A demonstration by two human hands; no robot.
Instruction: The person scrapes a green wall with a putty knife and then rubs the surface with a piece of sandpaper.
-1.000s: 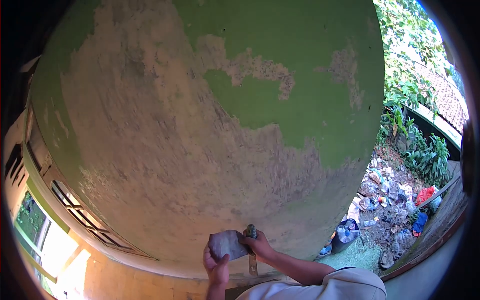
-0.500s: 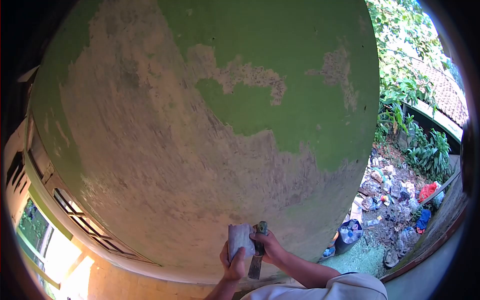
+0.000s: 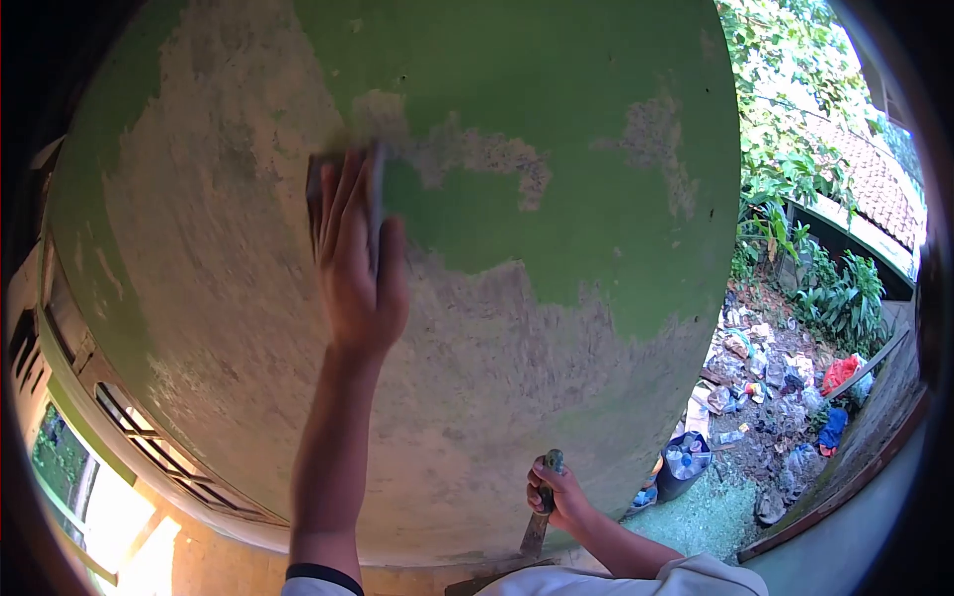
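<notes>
My left hand [image 3: 356,273] is raised high, pressing a flat rectangular sanding block [image 3: 377,194] against the wall [image 3: 457,338]. Its fingers lie over the block's back and the thumb hangs along the right side; the block's working face is hidden. The block sits where bare grey plaster borders the green paint. Low in front of my body, my right hand [image 3: 564,497] is wrapped around the handle of a paint scraper [image 3: 535,534], whose blade points down. The scraper is held off to the side, away from the block.
Scraped patches spread across the green-painted wall. To the lower left is a framed window opening [image 3: 179,457]. On the right, a dark bucket [image 3: 686,465] with plastic bottles stands by the wall's edge, with scattered rubbish [image 3: 785,387] and plants [image 3: 840,283] beyond it.
My left hand has carried the sanding block from in front of my body up and left onto the wall. My right hand has shifted slightly right with the scraper, away from the block.
</notes>
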